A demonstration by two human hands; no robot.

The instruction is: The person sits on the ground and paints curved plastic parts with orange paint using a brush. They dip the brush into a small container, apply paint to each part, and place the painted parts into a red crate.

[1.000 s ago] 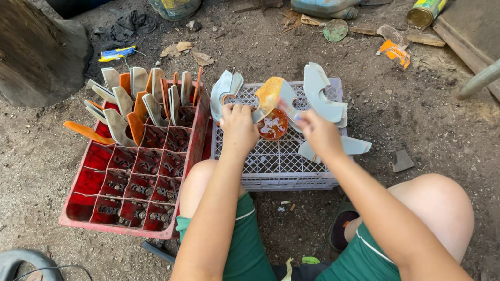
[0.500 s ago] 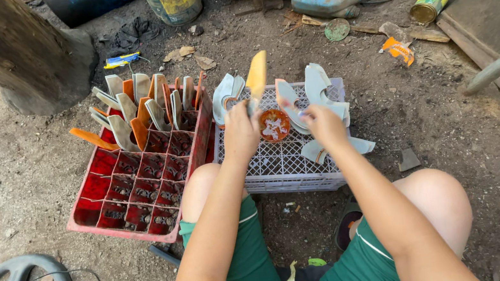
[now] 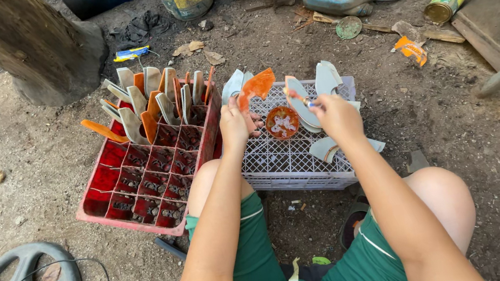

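Orange blade (image 3: 258, 86): gripped in the left hand (image 3: 234, 125), tilted up and away over the white crate (image 3: 295, 167). Right hand (image 3: 335, 115) pinches a thin brush (image 3: 298, 97) beside the paint cup (image 3: 282, 122).

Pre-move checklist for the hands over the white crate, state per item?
1. Left hand grips the orange blade piece: ok, piece held up above the crate.
2. Right hand holds a thin brush-like tool: ok; what its tip touches, cannot tell.
3. Small orange cup upright on the white crate: ok.
4. Grey blades resting on the crate top: ok.
5. Red compartment crate has open cells near the person: ok.
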